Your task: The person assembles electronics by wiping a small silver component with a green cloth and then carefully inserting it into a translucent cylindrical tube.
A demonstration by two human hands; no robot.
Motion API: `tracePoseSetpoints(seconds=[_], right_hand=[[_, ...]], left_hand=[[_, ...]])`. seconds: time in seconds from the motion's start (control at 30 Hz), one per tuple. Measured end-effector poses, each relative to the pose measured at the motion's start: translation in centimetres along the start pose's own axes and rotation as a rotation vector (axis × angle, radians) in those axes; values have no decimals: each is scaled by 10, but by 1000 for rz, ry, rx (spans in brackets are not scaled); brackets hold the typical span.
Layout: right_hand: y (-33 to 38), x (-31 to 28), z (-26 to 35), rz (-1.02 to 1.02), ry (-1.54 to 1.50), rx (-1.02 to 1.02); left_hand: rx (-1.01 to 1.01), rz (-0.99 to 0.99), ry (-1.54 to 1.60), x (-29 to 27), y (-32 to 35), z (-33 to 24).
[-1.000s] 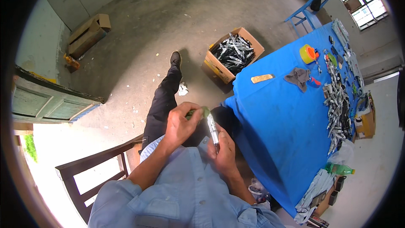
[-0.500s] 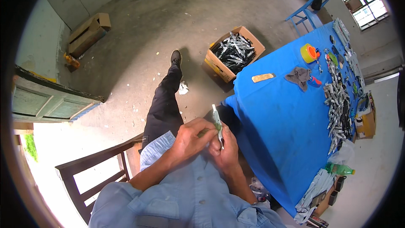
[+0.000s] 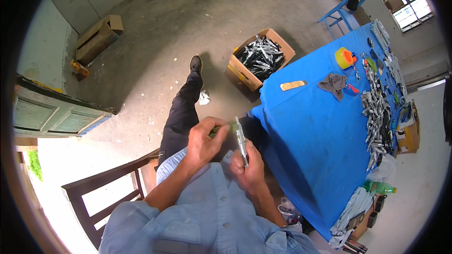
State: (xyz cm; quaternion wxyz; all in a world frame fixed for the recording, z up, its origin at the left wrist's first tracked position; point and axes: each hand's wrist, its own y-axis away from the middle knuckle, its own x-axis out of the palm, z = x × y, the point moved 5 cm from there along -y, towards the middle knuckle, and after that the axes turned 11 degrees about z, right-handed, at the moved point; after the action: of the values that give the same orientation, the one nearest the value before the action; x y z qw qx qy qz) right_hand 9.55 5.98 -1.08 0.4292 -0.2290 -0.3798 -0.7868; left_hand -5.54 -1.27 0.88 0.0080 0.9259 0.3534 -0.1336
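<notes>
My right hand point(image 3: 249, 167) is closed round the lower end of a slim silver metal piece point(image 3: 241, 137), which stands nearly upright with its narrow tip pointing away from me. Pinched in my left hand point(image 3: 203, 142) is a small green scrap point(image 3: 217, 130), soft-looking and blurred at its edge. The scrap reaches toward the upper part of the metal piece; whether they touch I cannot tell. Both hands are in front of my shirt, above my lap.
A cardboard box point(image 3: 246, 74) full of silver and black pieces stands on the floor ahead. At right, a blue-covered table point(image 3: 306, 146) carries a pile of similar pieces point(image 3: 375, 117), a grey cloth point(image 3: 332, 85), yellow tape point(image 3: 343, 58) and a green bottle point(image 3: 380, 187).
My left hand has moved left and up with the green scrap, away from my right hand. More of the metal piece shows now; my right hand has barely moved.
</notes>
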Motion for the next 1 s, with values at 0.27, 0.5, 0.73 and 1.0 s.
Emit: tracePoseSetpoints(seconds=[0.27, 0.5, 0.73, 1.0], right_hand=[[-11, -7, -5, 2, -275, 0], [-4, -2, -2, 12, -137, 9], [-7, -5, -2, -26, 57, -98], [-8, -10, 5, -214, 293, -189]], left_hand=[[102, 282, 57, 13, 12, -24], [149, 181, -103, 13, 8, -15], [117, 201, -122, 4, 6, -17], [264, 423, -132, 26, 24, -37]])
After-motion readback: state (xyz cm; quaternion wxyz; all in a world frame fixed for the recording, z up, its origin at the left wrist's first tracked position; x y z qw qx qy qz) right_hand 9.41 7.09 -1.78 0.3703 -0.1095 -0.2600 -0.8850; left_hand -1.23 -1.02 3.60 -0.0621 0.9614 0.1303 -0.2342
